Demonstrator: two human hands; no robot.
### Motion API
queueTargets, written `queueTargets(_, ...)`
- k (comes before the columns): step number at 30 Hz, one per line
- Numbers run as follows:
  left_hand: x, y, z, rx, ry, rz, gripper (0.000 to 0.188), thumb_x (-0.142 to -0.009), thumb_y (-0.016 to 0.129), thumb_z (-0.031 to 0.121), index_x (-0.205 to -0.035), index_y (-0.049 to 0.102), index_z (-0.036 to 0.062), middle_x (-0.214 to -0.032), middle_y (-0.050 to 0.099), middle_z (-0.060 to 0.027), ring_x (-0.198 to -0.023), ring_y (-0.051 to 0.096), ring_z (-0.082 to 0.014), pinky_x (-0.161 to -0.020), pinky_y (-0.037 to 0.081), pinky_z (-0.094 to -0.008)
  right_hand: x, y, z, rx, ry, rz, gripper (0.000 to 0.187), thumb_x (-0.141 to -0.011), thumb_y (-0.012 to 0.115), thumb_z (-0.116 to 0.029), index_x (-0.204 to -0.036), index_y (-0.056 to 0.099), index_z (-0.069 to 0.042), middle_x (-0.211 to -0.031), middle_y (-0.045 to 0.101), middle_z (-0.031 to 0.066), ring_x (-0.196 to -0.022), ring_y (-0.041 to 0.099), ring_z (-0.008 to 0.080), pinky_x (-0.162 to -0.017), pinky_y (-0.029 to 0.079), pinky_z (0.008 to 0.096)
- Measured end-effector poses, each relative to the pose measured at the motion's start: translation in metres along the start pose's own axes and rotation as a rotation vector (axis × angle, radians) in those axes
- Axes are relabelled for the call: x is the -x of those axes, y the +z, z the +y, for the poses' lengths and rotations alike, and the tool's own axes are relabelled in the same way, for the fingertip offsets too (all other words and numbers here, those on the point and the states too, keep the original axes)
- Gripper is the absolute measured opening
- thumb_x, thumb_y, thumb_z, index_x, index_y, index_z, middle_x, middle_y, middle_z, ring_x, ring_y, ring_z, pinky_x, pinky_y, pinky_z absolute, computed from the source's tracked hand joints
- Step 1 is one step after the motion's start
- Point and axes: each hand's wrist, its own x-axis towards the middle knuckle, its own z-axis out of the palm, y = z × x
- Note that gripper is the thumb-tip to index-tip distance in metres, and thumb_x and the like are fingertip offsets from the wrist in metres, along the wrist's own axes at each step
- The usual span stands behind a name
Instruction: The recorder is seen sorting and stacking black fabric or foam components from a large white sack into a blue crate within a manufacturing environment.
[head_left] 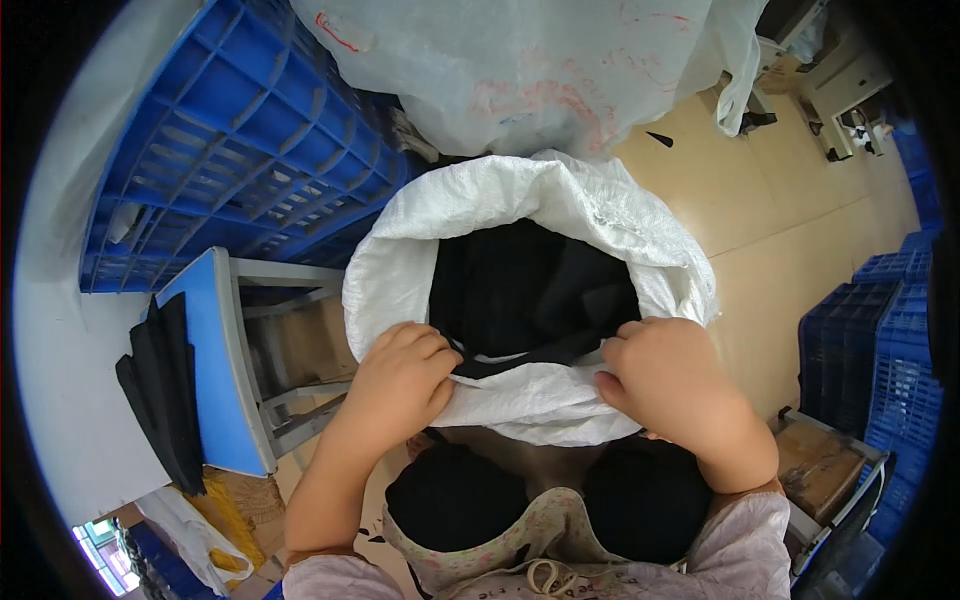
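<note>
A white woven sack [540,415] stands in front of me with its mouth open and its rim rolled outward. Black fabric [530,285] fills the inside. My left hand [405,370] grips the near left part of the rim, fingers curled over the edge. On the near right part of the rim, my right hand [660,365] is closed in the same way, its thumb against the white weave. The fingertips of both hands are partly hidden inside the sack's mouth.
Blue plastic crates [240,130] rise at the left. A translucent plastic bag [520,70] bulges beyond the sack. Folded black cloth [165,390] lies by a blue-topped stool [230,370]. More blue crates [850,350] and a cardboard box [815,470] stand to the right on the tan floor [770,200].
</note>
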Motion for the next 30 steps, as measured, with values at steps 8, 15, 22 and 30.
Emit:
queueTargets(8, -0.019, -0.01, 0.01, -0.039, 0.094, -0.184, 0.019, -0.075, 0.062, 0.021, -0.081, 0.067, 0.0039, -0.076, 0.064, -0.0102, -0.081, 0.061, -0.0278, -0.101, 0.037, -0.0461, 0.017, -0.005, 0.009, 0.087, 0.101, -0.046, 0.019, -0.07, 0.063, -0.022, -0.06, 0.062, -0.006, -0.06, 0.059, 0.0112, -0.057, 0.06, 0.0288, -0.053, 0.047, 0.0406)
queueTargets(15, -0.057, 0.004, 0.044, -0.14, 0.016, -0.382, 0.039, -0.081, 0.06, 0.042, -0.076, 0.065, 0.0034, -0.072, 0.063, -0.0113, -0.068, 0.061, -0.0303, -0.085, 0.046, -0.0423, 0.022, -0.009, 0.002, 0.064, -0.078, -0.13, 0.018, -0.071, 0.063, -0.021, -0.059, 0.062, -0.007, -0.059, 0.058, 0.0101, -0.057, 0.06, 0.0286, -0.052, 0.046, 0.0403)
queueTargets(22, -0.06, 0.018, 0.043, -0.074, 0.013, -0.386, 0.036, -0.083, 0.059, 0.038, -0.079, 0.062, 0.0022, -0.07, 0.061, -0.0148, -0.067, 0.061, -0.0322, -0.059, 0.048, -0.04, 0.03, -0.017, 0.004, -0.002, -0.145, -0.132, 0.02, -0.07, 0.066, -0.021, -0.058, 0.06, -0.007, -0.057, 0.056, 0.0087, -0.058, 0.059, 0.0289, -0.054, 0.046, 0.0397)
queueTargets(30, -0.065, -0.043, 0.022, 0.284, -0.168, -0.328, 0.022, -0.082, 0.062, 0.022, -0.081, 0.06, 0.0002, -0.066, 0.057, -0.0158, -0.061, 0.056, -0.0286, -0.057, 0.042, -0.037, 0.025, -0.017, 0.012, -0.139, -0.061, 0.023, 0.017, -0.072, 0.067, -0.02, -0.075, 0.06, -0.005, -0.075, 0.06, 0.0099, -0.066, 0.06, 0.0301, -0.058, 0.047, 0.0398)
